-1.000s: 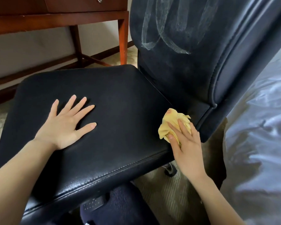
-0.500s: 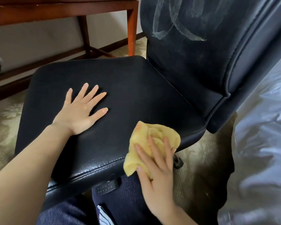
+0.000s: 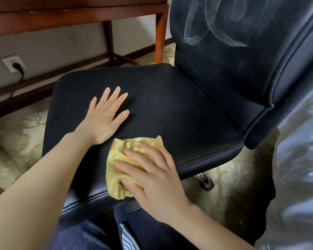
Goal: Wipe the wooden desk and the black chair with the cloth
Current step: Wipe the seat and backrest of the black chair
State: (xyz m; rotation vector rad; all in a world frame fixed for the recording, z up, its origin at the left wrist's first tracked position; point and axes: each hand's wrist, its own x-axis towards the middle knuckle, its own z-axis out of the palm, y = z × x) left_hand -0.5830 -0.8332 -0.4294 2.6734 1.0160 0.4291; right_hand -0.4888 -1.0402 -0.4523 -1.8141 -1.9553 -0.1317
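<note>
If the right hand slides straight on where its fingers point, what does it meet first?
Probably the left hand, near its wrist, lying flat on the black chair seat. The yellow cloth under the right hand would likely touch it first.

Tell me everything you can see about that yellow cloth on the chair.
The cloth is pale yellow, soft and towel-like, bunched into a crumpled wad. It lies on the near part of the black chair seat, its lower end drooping over the front edge. The right hand presses on it with spread fingers, covering much of it. The left hand rests flat on the seat beside it.
</note>
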